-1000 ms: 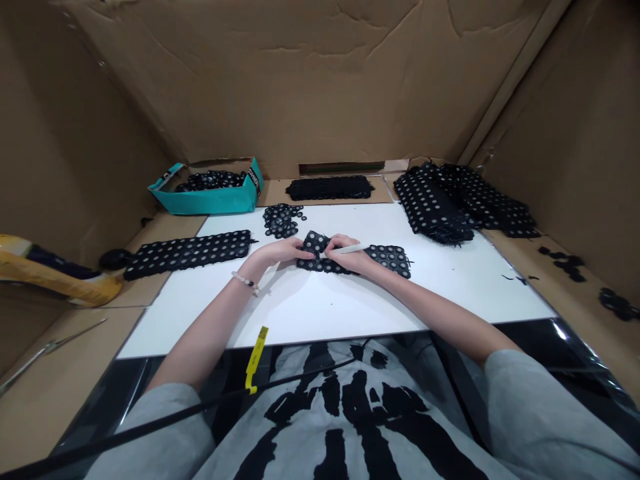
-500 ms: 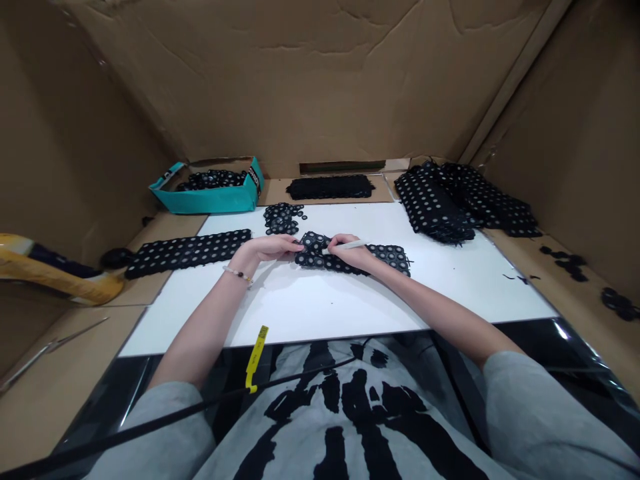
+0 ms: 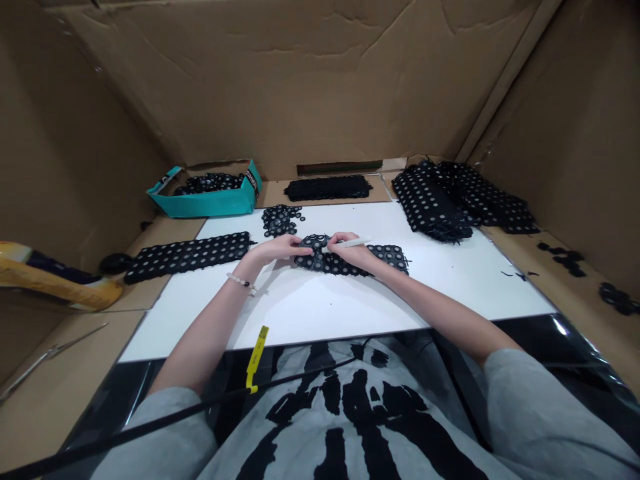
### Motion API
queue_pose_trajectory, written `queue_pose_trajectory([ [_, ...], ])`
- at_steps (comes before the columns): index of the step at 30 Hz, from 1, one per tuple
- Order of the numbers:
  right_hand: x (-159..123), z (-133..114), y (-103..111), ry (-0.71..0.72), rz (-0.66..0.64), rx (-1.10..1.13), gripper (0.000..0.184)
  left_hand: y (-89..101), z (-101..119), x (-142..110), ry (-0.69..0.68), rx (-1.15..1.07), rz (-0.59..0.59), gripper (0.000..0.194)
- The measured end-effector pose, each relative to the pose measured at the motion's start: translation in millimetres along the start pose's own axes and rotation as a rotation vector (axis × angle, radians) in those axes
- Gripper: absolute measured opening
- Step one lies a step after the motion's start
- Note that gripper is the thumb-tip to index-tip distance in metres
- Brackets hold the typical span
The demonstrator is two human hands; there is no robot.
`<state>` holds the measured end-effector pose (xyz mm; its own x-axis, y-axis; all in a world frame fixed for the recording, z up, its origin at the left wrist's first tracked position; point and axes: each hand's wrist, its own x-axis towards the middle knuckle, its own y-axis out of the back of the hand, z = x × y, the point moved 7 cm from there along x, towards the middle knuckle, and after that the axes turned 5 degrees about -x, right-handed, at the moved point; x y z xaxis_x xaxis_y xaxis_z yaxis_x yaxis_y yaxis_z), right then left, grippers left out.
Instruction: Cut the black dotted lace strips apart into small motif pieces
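Pinched between your right hand's thumb and fingers is a white pen-shaped tool, its tip down on the black dotted strip near that strip's left end. Your left hand has its thumb over the left edge of the same strip; whether the fingers close on it from beneath, you cannot tell from the head view. That strip lies in the middle of the white board, its left end bowed up between your hands, your right wrist crossing above it. Just behind your left hand sits a heap of loose black discs. Left of that hand a second dotted strip overlaps the board's edge. A teal open box of black discs stands behind, and dotted sheets are piled at back right.
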<state>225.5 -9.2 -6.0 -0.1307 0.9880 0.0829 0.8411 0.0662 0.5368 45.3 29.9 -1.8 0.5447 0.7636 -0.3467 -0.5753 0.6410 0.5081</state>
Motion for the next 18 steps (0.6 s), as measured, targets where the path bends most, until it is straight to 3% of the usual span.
queue_pose_trajectory([
  [5, 2.1, 6.1, 4.2, -0.041, 0.028, 0.030, 0.014, 4.9, -9.1, 2.4, 0.003, -0.172, -0.037, 0.044],
  [10, 0.2, 2.5, -5.2, -0.018, 0.082, 0.182, 0.016, 1.5, -9.2, 0.9, 0.024, -0.157, -0.073, 0.044],
  [18, -1.6, 0.9, -22.9, -0.019, 0.099, 0.119, 0.013, 0.0, -13.4, 3.7, 0.026, -0.122, -0.083, 0.044],
])
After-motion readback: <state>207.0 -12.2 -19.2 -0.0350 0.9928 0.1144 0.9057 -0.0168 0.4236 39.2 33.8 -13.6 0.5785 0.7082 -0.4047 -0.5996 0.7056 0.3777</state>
